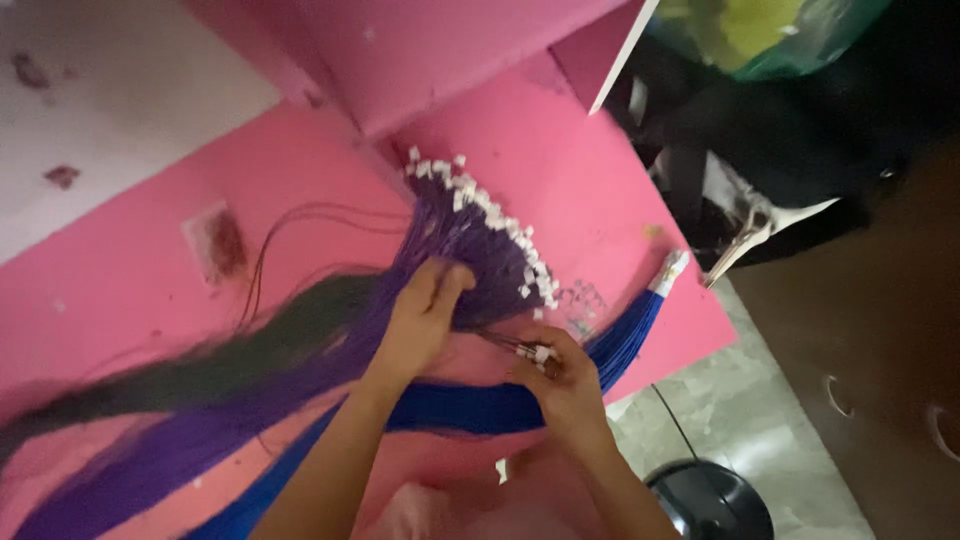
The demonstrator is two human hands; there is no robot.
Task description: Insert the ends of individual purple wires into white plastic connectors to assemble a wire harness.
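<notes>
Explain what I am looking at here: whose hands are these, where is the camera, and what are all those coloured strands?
The single picture comes from a camera worn on a person's head, looking down at their own bare hands over a pink painted tabletop. Three long bundles of thin wires lie across it: purple wires with small white plastic connectors, dark green wires, and blue wires. The left hand grips the purple bundle near its connector end. The right hand pinches a few separate thin wires with white connectors. A round black object stands on the tiled floor.

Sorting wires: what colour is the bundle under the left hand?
Purple bundle, white-tipped, under the left hand; head view.
</notes>
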